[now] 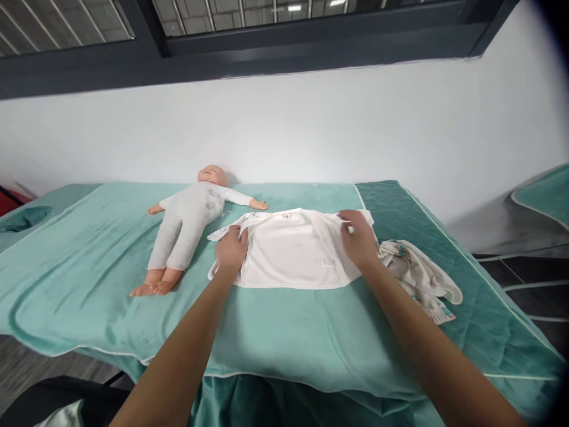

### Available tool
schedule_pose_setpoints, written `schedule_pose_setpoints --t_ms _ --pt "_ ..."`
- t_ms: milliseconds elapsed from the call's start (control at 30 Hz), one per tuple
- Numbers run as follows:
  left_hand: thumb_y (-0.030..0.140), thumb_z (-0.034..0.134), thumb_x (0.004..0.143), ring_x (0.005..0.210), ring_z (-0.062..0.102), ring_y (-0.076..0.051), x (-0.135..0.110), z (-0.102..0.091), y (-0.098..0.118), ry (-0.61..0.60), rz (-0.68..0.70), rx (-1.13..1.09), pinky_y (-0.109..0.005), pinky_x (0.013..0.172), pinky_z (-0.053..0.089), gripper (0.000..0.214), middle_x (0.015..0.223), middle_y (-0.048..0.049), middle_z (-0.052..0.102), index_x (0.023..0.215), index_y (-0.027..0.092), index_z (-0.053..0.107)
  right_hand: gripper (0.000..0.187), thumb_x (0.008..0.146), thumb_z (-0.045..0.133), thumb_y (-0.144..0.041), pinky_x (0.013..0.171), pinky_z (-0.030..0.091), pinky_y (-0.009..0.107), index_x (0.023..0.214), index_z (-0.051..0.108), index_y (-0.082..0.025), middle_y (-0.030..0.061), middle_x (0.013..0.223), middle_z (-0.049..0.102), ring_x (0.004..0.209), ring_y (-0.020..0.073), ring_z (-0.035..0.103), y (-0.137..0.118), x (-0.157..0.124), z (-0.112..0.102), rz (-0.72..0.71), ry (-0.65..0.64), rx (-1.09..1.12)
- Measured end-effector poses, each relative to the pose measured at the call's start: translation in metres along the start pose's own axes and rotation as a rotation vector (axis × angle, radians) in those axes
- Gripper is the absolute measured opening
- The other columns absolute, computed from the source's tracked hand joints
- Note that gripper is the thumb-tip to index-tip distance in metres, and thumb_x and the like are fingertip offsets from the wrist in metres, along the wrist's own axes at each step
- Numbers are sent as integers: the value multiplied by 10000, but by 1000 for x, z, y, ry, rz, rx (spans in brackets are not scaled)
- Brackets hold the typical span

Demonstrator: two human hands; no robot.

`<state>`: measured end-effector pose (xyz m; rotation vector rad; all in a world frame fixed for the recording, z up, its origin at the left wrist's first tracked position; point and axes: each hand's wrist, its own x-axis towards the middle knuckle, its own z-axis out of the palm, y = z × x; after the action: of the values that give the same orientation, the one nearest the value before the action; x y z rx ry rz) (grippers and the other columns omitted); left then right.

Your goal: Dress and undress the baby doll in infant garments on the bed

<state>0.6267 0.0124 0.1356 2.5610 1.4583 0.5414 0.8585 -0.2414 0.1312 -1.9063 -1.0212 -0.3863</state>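
Observation:
A white baby shirt lies spread out on the teal bed cover, with small dark prints along its far edge and a label near its right side. My left hand is closed at the shirt's left side, thumb on top, the other fingers partly hidden. At the upper right part of the shirt, my right hand pinches the cloth between thumb and fingers. To the left a baby doll in a white body suit lies on its back, arms spread, one hand close to the shirt's far edge.
A crumpled printed baby garment lies right of my right hand. The teal cover hangs over the bed's front edge. A white wall and dark window frame rise behind. A black chair stands at lower left.

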Motion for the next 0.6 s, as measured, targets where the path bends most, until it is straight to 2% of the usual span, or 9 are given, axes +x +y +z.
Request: schedule_pose_setpoints --t_ms 100,167,200,267,333,467,600 --pt "546 331 978 999 693 -312 -1 0 0 15 22 -11 -367 809 472 468 1091 -112 741 1237 229 557 410 948 422 -296 1099 412 385 1322 545 -182 111 1363 574 1276 228 517 -43 -5 37 -102 -357 15" --pt "534 321 986 1007 691 -310 -3 -1 1 17 31 -6 -363 812 472 466 1093 -113 738 1244 221 551 501 956 450 -368 1142 361 418 1389 504 -123 151 1459 504 1357 276 451 -64 -6 61 -101 -518 -106" --pt "525 319 989 1008 690 -309 -4 -1 2 17 33 -1 -362 813 472 461 1094 -114 736 1244 218 549 538 962 445 -386 1161 329 435 1409 483 -88 172 1492 468 1390 295 415 -71 -6 71 -84 -560 -172" --pt "506 318 996 1019 688 -306 -6 -2 3 18 40 9 -359 820 471 447 1098 -116 734 1243 212 547 575 985 401 -400 1192 263 460 1435 451 -46 191 1538 408 1438 310 354 -77 -5 86 -43 -575 -275" --pt "485 324 1001 1049 681 -298 -7 -3 4 17 55 13 -350 833 469 433 1112 -124 728 1252 206 539 580 1005 347 -407 1213 204 469 1452 436 -49 176 1567 371 1468 299 311 -77 -4 94 -25 -546 -326" --pt "473 350 996 1040 682 -290 1 -9 7 -3 46 -3 -342 816 468 415 1100 -126 724 1273 213 518 570 1008 320 -417 1230 142 470 1441 457 -71 162 1565 381 1470 276 314 -72 -6 98 -69 -506 -355" --pt "448 359 994 961 687 -290 25 -17 13 35 -6 -66 -341 766 459 359 1033 -119 727 1175 207 553 526 1003 329 -394 1230 138 469 1400 503 -97 155 1541 423 1455 271 338 -74 -7 96 -111 -490 -378"
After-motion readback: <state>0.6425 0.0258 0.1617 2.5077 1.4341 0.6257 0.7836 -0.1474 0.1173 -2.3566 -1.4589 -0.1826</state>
